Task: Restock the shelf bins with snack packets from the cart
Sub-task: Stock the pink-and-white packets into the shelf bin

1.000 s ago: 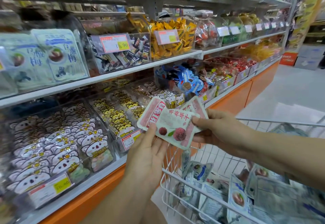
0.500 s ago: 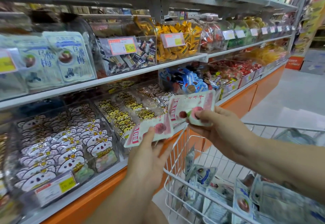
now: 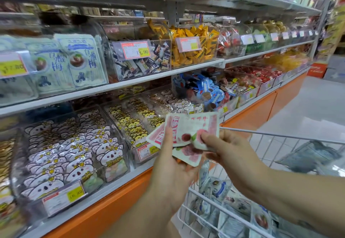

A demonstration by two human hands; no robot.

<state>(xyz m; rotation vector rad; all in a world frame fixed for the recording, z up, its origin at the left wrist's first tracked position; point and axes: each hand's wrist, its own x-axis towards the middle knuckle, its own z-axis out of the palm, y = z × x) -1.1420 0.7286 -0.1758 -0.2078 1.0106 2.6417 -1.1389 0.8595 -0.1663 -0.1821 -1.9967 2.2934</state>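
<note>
Both hands hold a small stack of pink-and-white snack packets (image 3: pixel 188 131) in front of the lower shelf. My left hand (image 3: pixel 171 165) grips them from below with the thumb across the front. My right hand (image 3: pixel 224 150) pinches the top packet at its lower right corner. The white wire cart (image 3: pixel 209 217) stands below my hands at the lower right and holds several pale blue-and-white snack packets (image 3: pixel 216 189). Clear shelf bins (image 3: pixel 72 155) filled with animal-print candy packs line the lower shelf to the left.
An upper shelf carries clear bins with blue-and-white plum packets (image 3: pixel 78 62), dark wrapped candies (image 3: pixel 147 60) and yellow candies (image 3: pixel 194 49). An orange base panel (image 3: pixel 112 206) runs under the lower shelf. The aisle floor (image 3: pixel 309 103) stretches away to the right.
The two hands, apart with a packet each half a second ago, have come together again, so the packets overlap in one stack. The view has shifted slightly left.
</note>
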